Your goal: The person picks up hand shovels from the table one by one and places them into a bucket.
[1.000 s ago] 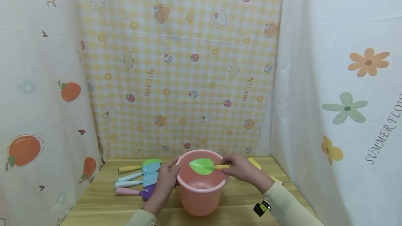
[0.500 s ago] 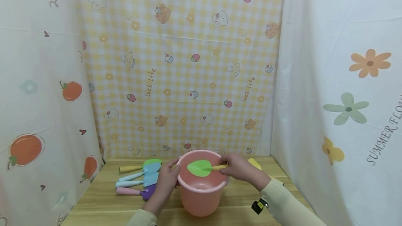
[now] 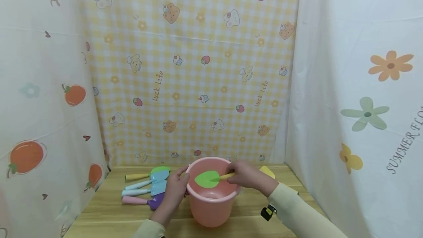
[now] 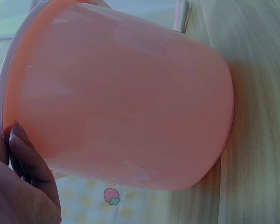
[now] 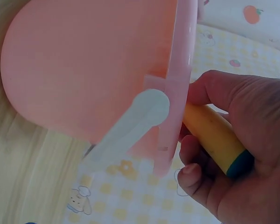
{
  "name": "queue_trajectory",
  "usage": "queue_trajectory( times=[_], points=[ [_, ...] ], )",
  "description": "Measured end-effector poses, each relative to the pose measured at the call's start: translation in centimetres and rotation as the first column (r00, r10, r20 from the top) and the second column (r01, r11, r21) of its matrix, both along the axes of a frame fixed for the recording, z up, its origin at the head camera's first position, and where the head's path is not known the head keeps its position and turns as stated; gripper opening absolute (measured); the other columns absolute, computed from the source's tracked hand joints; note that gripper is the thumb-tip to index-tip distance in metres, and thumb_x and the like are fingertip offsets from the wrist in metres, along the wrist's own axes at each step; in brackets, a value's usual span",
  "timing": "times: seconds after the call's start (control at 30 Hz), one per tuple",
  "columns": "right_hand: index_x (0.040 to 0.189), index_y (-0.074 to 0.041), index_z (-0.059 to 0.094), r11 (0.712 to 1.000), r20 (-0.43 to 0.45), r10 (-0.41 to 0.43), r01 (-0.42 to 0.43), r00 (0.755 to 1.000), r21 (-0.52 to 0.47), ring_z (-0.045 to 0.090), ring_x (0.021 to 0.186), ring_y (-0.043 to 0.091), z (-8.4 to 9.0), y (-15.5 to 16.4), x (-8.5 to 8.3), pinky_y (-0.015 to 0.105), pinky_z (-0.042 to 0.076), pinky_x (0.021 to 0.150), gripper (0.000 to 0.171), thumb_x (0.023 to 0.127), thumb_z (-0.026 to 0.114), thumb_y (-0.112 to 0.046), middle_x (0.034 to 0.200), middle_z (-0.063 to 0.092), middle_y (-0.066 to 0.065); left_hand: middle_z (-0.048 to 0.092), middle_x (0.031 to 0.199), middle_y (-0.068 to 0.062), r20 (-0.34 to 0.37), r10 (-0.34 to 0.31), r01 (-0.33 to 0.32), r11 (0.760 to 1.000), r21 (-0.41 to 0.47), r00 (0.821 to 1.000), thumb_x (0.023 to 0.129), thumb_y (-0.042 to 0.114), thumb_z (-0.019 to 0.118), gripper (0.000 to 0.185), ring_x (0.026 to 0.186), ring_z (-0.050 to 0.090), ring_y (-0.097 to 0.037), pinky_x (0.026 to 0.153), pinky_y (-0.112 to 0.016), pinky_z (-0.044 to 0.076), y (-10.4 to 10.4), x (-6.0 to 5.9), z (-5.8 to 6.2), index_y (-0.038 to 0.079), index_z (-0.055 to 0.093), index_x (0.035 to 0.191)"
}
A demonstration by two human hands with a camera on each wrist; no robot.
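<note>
A pink bucket (image 3: 211, 201) stands upright on the wooden table (image 3: 109, 216). The left hand (image 3: 174, 191) grips its rim, fingers curled on the wall. The right hand (image 3: 246, 175) grasps the yellow handle of a green spade (image 3: 206, 179), blade inside the bucket's mouth. Four more spades (image 3: 148, 188) lie left of the bucket.

Four toy shovels lie side by side on the wooden worktop (image 3: 99, 216), just left of the left fingers (image 3: 181, 173): a green shovel (image 3: 147, 173), two blue shovels (image 3: 147, 185) and a purple shovel (image 3: 142, 202). A yellow piece (image 3: 267, 172) lies beyond the right fingers (image 3: 231, 168). Printed cloth (image 3: 185, 65) hangs behind.
</note>
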State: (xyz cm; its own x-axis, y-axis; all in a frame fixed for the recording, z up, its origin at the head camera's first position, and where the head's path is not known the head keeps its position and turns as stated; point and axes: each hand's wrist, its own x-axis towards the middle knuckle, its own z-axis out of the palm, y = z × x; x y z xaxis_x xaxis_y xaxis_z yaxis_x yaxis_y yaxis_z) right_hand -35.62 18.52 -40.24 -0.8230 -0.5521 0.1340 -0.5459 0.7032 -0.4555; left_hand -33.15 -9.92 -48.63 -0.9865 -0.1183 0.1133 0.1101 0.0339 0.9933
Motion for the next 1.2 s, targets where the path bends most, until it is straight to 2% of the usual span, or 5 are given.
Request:
queue_trajectory(
  times=[0.47, 0.7, 0.93, 1.2],
  points=[
    [0.089, -0.017, 0.081, 0.997, 0.057, 0.023, -0.027, 0.998, 0.07, 0.063, 0.073, 0.009, 0.3, -1.9, -0.4, 0.028, 0.057, 0.069, 0.014, 0.091, 0.085, -0.004, 0.08, 0.069, -0.01, 0.06, 0.061, -0.004, 0.001, 0.006, -0.006, 1.0, -0.007, 1.0, 0.111, 0.021, 0.061, 0.05, 0.053, 0.059, -0.017, 0.051, -0.029, 0.052, 0.0, 0.0, -0.2, 0.002, 0.06, 0.157],
    [0.091, -0.015, 0.081, 0.996, 0.093, 0.028, -0.036, 0.995, 0.08, 0.065, 0.073, 0.01, 0.5, -2.6, 0.0, 0.028, 0.058, 0.068, 0.011, 0.091, 0.085, -0.004, 0.081, 0.07, -0.009, 0.062, 0.061, -0.005, 0.01, 0.015, -0.015, 1.0, -0.01, 1.0, 0.11, 0.02, 0.061, 0.05, 0.052, 0.059, -0.016, 0.05, -0.029, 0.051, 0.1, -0.1, -0.2, 0.003, 0.06, 0.157],
    [0.088, -0.017, 0.079, 0.988, 0.077, 0.06, -0.07, 0.995, 0.138, 0.063, 0.071, 0.008, -0.1, -2.8, -0.3, 0.027, 0.057, 0.065, 0.014, 0.093, 0.085, -0.006, 0.079, 0.069, -0.011, 0.061, 0.06, -0.005, 0.003, 0.009, -0.009, 1.0, -0.003, 1.0, 0.11, 0.019, 0.061, 0.05, 0.051, 0.059, -0.017, 0.051, -0.032, 0.053, 0.1, -0.1, -0.3, 0.003, 0.06, 0.157],
    [0.083, -0.017, 0.079, 0.987, 0.103, 0.057, -0.072, 0.993, 0.146, 0.062, 0.067, 0.009, -1.0, -2.9, -0.9, 0.027, 0.056, 0.062, 0.017, 0.09, 0.085, -0.003, 0.075, 0.068, -0.009, 0.061, 0.06, -0.004, -0.001, 0.013, -0.013, 1.0, -0.008, 1.0, 0.11, 0.019, 0.061, 0.049, 0.051, 0.059, -0.016, 0.051, -0.03, 0.052, 0.0, -0.2, -0.3, 0.002, 0.061, 0.156]
  ],
)
